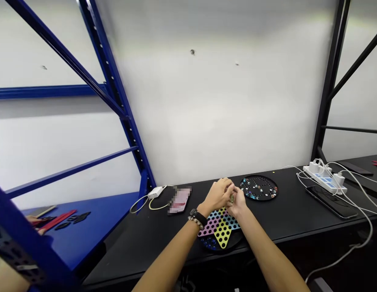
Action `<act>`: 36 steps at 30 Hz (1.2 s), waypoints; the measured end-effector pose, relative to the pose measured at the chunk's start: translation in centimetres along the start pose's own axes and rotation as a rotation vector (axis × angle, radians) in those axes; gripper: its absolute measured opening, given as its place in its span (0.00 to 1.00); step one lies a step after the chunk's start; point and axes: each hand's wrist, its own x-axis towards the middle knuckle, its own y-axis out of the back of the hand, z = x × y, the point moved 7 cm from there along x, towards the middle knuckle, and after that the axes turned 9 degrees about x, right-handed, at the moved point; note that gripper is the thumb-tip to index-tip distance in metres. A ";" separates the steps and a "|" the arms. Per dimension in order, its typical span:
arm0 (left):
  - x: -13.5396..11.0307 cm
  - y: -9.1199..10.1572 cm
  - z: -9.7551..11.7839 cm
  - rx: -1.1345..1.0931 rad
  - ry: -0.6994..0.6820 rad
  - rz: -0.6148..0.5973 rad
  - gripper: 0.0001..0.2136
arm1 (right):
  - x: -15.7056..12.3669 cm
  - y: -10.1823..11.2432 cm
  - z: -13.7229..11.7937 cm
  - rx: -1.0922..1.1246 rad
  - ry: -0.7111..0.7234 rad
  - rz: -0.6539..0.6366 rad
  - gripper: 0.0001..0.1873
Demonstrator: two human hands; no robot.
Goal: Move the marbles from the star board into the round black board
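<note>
Head view: left hand [217, 194], right hand [238, 204] meet around tiny greenish piece [231, 198]; grip on it unclear; checkers board [222, 233] partly hidden.

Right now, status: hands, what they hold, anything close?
Left hand and right hand meeting above a Chinese checkers board. Small greenish piece between them. Round black marble board beside right hand.
</note>
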 end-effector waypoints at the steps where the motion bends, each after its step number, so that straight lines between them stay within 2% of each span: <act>1: -0.4 0.3 -1.1 -0.020 0.036 0.015 0.16 | -0.1 0.1 -0.2 -0.003 -0.021 0.017 0.14; 3: -1.5 0.2 -3.7 0.001 0.122 -0.001 0.17 | -0.4 0.4 -0.7 0.022 -0.018 0.054 0.15; 5: -3.1 -1.2 -6.0 0.094 0.155 -0.146 0.17 | -0.7 0.6 -1.5 0.051 0.047 0.086 0.14; 8: -5.4 -3.0 -7.5 0.253 0.056 -0.281 0.14 | -0.9 0.8 -1.6 0.067 0.082 0.106 0.14; 12: -6.3 -3.6 -6.3 0.398 -0.082 -0.283 0.15 | -1.0 0.5 -1.4 0.018 0.096 0.086 0.15; 17: -5.4 -4.4 -4.7 0.501 -0.120 -0.307 0.15 | -1.1 0.4 -1.5 -0.024 0.083 0.082 0.16; 27: -5.3 -4.8 -5.2 0.478 -0.167 -0.271 0.16 | -0.9 0.8 -1.1 -0.037 0.055 0.094 0.16; 33: -5.3 -5.3 -5.8 0.434 -0.079 -0.313 0.16 | -0.7 0.9 -1.0 -0.078 0.055 0.086 0.15; 36: -5.2 -5.5 -6.0 0.417 -0.085 -0.334 0.16 | -0.7 0.9 -0.9 -0.084 0.039 0.097 0.15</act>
